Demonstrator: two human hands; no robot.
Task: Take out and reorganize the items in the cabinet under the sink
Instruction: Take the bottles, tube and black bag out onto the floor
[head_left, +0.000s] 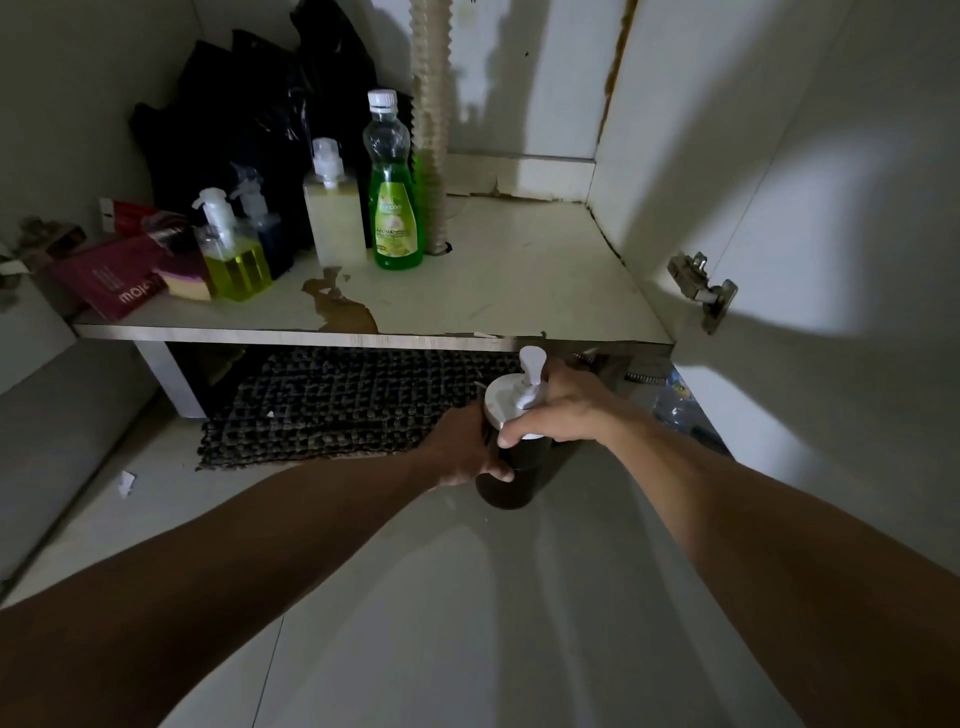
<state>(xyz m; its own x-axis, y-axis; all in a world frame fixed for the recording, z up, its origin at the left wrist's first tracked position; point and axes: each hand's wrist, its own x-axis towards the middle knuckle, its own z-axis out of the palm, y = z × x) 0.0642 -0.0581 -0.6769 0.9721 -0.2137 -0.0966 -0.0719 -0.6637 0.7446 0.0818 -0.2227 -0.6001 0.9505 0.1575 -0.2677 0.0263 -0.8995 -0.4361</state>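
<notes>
Dark pump bottle (506, 480), white cap and nozzle, upright on floor; left hand (462, 449) grips body, right hand (558, 408) grasps cap.

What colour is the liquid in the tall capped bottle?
Green, in the bottle; head view shows it best.

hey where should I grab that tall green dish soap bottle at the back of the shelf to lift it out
Grip the green dish soap bottle at its narrow clear waist below the white cap, coming from the front right, where the shelf is bare. The pump bottle crowds its left; the ribbed hose stands just behind.
</notes>
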